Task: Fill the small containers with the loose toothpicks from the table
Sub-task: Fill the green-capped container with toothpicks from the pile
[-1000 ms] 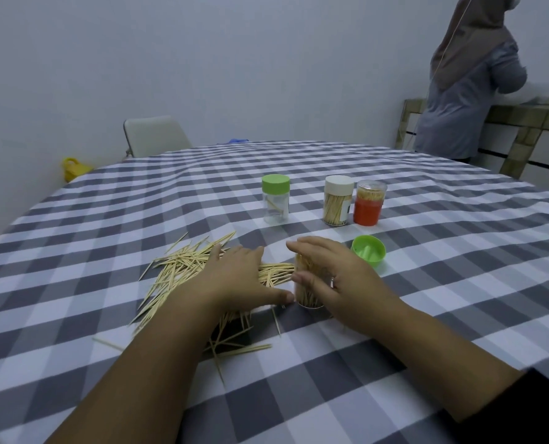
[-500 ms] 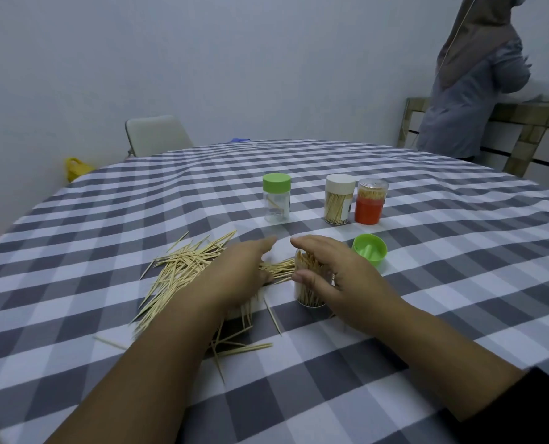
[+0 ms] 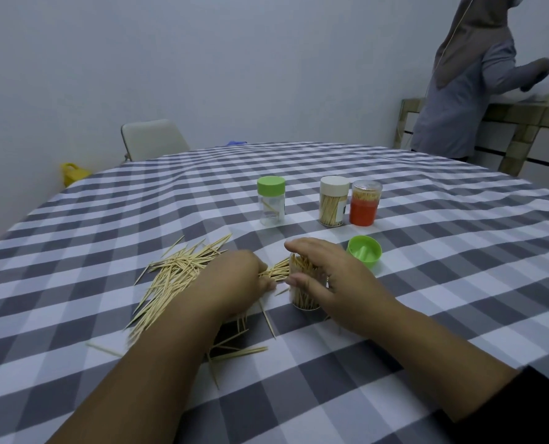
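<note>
The right hand (image 3: 337,283) is curling round an open clear jar (image 3: 303,290), thumb on the near side and fingers over the far rim, holding it upright on the checked tablecloth (image 3: 427,283). The jar is already looking crowded with upright toothpicks. Just to its left, the left hand (image 3: 234,280) is lying palm down with fingers bent, pinching a small bundle of toothpicks (image 3: 276,272) whose tips are pointing toward the jar's mouth; exactly how many it is holding I cannot tell.

The loose pile (image 3: 177,277) is spreading out to the left of and underneath the left hand, with a few strays lying nearer the wrist. These sticks are very light, stiff and thin, probably easy to snap and sharp at the tips, and they are likely to roll and slip apart. Pinching a bundle near its middle, all lined up one way, looks like the safest hold. The jar is light too and could tip, so steadying it by the wall makes sense.

A green cap (image 3: 363,251) is lying upturned just beyond the right hand. Farther off are standing a green-lidded jar (image 3: 270,200) that looks almost bare, a white-lidded jar (image 3: 333,200) and an orange jar (image 3: 364,203), the last two holding toothpicks.
</note>
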Available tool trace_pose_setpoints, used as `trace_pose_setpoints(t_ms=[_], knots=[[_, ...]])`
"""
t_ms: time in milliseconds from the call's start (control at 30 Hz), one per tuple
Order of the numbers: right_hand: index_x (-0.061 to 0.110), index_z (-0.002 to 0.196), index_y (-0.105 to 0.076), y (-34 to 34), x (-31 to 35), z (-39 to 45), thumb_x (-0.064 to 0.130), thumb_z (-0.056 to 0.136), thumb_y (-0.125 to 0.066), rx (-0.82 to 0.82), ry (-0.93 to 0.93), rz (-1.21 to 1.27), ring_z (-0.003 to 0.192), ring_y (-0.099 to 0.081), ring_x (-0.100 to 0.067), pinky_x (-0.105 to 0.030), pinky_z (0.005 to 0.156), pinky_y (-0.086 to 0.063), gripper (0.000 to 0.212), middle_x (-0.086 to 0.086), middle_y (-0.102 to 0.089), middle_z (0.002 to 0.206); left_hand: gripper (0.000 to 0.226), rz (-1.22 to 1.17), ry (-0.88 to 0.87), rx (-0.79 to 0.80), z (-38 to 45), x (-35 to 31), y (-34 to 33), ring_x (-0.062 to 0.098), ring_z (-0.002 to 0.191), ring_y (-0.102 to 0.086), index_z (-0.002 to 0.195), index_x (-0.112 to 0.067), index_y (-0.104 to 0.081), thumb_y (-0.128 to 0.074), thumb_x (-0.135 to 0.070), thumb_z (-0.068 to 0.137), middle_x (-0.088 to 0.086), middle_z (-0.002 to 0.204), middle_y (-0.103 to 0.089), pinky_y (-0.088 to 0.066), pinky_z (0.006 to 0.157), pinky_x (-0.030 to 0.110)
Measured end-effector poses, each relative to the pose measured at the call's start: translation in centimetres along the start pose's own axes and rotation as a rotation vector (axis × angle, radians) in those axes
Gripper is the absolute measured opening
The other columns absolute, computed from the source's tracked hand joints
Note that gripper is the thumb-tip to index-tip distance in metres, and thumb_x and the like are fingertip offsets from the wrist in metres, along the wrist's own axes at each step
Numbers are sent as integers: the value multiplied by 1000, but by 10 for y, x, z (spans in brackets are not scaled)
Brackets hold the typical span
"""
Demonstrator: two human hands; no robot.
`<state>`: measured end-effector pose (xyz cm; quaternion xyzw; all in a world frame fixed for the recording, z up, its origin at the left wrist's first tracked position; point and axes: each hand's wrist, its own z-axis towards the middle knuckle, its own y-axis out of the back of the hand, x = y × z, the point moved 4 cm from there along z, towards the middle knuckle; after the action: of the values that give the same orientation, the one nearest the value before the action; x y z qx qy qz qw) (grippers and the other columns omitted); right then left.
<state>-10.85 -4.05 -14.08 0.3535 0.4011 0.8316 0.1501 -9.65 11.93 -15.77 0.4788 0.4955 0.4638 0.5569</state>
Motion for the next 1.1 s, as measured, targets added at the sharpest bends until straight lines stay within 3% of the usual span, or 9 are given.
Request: trace_pose_setpoints(t_ms=[200, 300, 367, 467, 533, 633, 800, 900, 1100], knots=[[26, 138, -45, 0, 1, 0, 32, 91, -59, -11, -2, 2, 126, -35, 0, 0, 95, -17, 50, 7, -45, 141, 31, 343, -67, -66, -3, -22, -1, 25, 109, -53, 122, -21, -56, -51, -16, 91, 3, 119, -57, -41, 91, 34], [29, 141, -39, 1, 2, -1, 32, 87, -64, -40, -47, 86, 124, -32, 4, -3, 99, -21, 59, 10, -40, 142, 33, 454, -11, -102, -5, -29, -3, 23, 113, -55, 125, -17, -49, -48, -18, 92, 3, 121, -61, -23, 108, 39], [32, 144, -29, 3, 0, -2, 32, 83, -69, -46, -132, 193, 124, -34, 0, -16, 103, -31, 73, 16, -36, 136, 37, 454, 17, -100, -5, -32, -5, 20, 117, -55, 130, -14, -46, -46, -18, 93, 3, 122, -62, -14, 114, 38], [37, 146, -15, 2, -6, -5, 29, 76, -76, 29, -258, 358, 120, -42, -5, -17, 96, -39, 93, 10, -34, 141, 29, 430, 46, -78, -7, -37, -3, 20, 114, -56, 122, -16, -52, -50, -19, 93, 3, 118, -64, -21, 111, 34], [40, 147, -11, 0, -8, -5, 27, 75, -78, 79, -287, 366, 119, -46, -7, -16, 95, -39, 99, 4, -34, 145, 24, 401, 75, -80, -7, -38, 1, 23, 107, -58, 116, -17, -56, -51, -15, 92, 4, 113, -64, -35, 92, 31], [42, 146, -10, -1, -10, -5, 26, 77, -77, 80, -300, 335, 123, -46, -11, -23, 102, -40, 98, 1, -33, 147, 34, 290, 124, -99, -8, -32, 3, 28, 105, -59, 123, -18, -55, -49, -9, 91, 7, 114, -61, -38, 73, 31], [43, 145, -10, 2, -11, -5, 24, 76, -77, 80, -319, 332, 116, -46, -7, -17, 95, -40, 98, -1, -37, 145, 35, 117, 150, -154, 0, -25, 11, 31, 113, -55, 134, -20, -48, -35, -18, 102, 15, 122, -58, -44, 90, 35], [42, 145, -11, 3, -12, -5, 25, 75, -78, 67, -316, 335, 113, -45, -4, -15, 92, -39, 99, 0, -38, 144, 34, -84, 153, -213, 3, -20, 15, 29, 112, -55, 132, -18, -51, -38, -17, 101, 13, 122, -60, -42, 90, 33], [42, 145, -12, 2, -11, -5, 28, 75, -77, 61, -311, 314, 118, -45, -7, -20, 99, -39, 97, 1, -38, 144, 30, -703, 57, -655, -16, -12, 30, 14, 97, -64, 124, -21, -63, -57, -22, 94, 0, 105, -71, -52, 87, 35]])
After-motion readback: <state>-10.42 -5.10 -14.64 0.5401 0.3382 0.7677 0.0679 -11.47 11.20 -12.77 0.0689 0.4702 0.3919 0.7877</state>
